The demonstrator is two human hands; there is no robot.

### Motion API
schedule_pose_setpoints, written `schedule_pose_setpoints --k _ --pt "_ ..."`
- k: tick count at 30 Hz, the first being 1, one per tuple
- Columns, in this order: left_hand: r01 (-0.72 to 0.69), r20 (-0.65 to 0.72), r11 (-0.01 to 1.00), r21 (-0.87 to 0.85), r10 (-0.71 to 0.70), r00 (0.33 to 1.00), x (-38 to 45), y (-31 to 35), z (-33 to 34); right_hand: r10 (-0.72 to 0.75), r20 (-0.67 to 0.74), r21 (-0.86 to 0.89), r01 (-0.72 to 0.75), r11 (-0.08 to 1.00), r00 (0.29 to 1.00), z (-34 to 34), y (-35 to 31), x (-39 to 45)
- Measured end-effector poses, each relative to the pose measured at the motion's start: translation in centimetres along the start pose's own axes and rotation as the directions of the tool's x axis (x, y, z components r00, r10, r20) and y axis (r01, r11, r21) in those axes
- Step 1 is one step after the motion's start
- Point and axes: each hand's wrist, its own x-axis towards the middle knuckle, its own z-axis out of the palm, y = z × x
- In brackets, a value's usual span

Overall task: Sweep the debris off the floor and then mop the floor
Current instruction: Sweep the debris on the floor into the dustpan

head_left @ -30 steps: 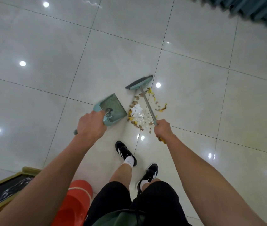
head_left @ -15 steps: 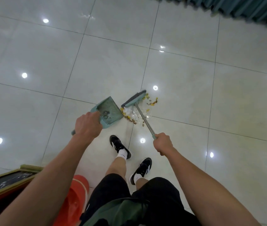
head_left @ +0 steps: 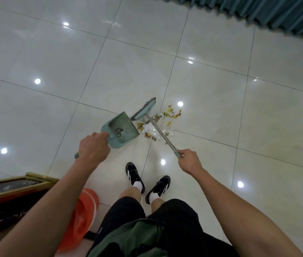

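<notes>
Your left hand grips the dustpan; your right hand grips the broom, debris at the dustpan's 3 o'clock.

Left hand grips dustpan handle, pan mouth on floor facing debris. Right hand grips broom shaft; head sits beyond pan's far corner, shaft crossing over the pile. Debris: yellow bits, white paper, clear plastic. Orange bucket and gold-trimmed stand at lower left, curtain top right.
</notes>
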Motion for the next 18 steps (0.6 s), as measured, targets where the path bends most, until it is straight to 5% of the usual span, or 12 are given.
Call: schedule_pose_setpoints --k 8,18 --pt "0.004 0.057 0.999 0.045 -0.006 0.998 -0.4 -2.2 -0.1 -0.059 0.034 -0.196 0.064 0.978 0.998 1.8 -4.8 2.2" --pt "-0.07 0.077 0.996 0.054 0.066 0.995 1.5 -1.0 0.0 0.069 -0.007 -0.342 -0.067 0.937 0.998 -0.1 -0.1 1.1"
